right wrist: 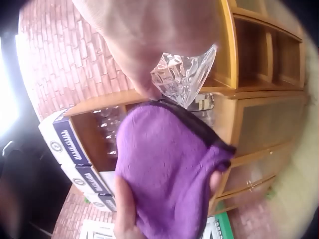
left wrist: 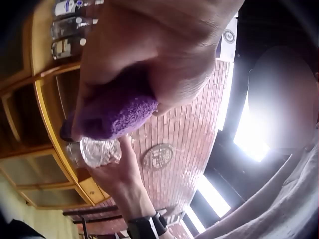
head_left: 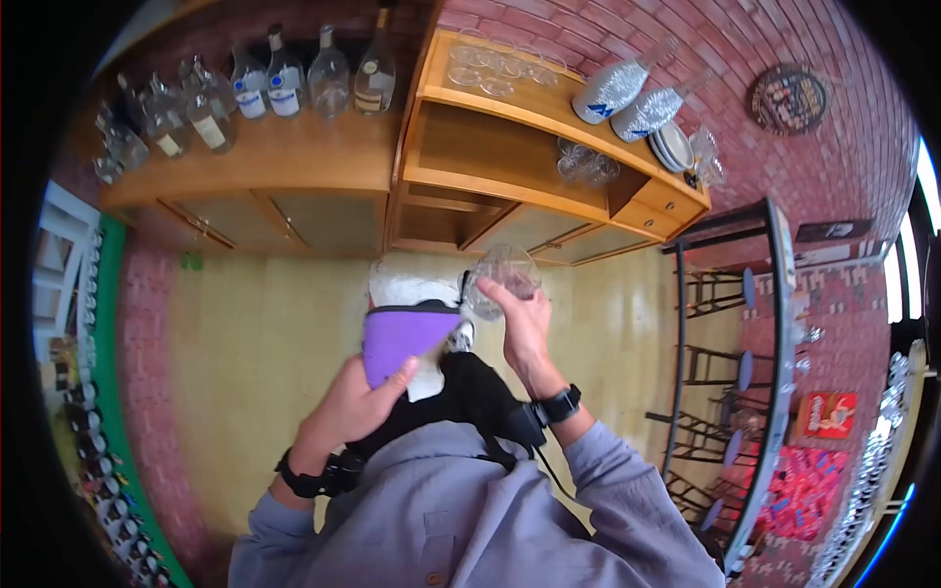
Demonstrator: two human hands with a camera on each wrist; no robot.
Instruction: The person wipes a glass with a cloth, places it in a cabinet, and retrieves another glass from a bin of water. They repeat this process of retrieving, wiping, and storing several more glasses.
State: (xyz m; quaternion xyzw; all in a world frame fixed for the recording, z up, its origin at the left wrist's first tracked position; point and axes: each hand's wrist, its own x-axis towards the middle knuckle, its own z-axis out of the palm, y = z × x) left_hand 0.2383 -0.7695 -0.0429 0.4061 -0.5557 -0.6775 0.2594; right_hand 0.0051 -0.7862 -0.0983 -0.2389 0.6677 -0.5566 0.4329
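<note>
My left hand [head_left: 353,402] grips a purple cloth [head_left: 402,343] with a black edge, thumb on its near side. In the right wrist view the cloth [right wrist: 162,164] is folded over and spread toward the camera; its fuzzy surface shows in the left wrist view. To its right, my right hand [head_left: 526,328] holds a clear, faceted drinking glass [head_left: 505,272], thumb across it. The glass [right wrist: 182,77] is close to the cloth's black edge in the right wrist view. Part of the glass is hidden behind the hand.
Ahead stands a wooden cabinet [head_left: 549,113] with clear glasses [head_left: 495,64] and two silvery bottles [head_left: 610,93] on top. Several liquor bottles [head_left: 284,73] line the counter at left. A dark-railed bar [head_left: 779,392] with stools [head_left: 720,367] runs along the right.
</note>
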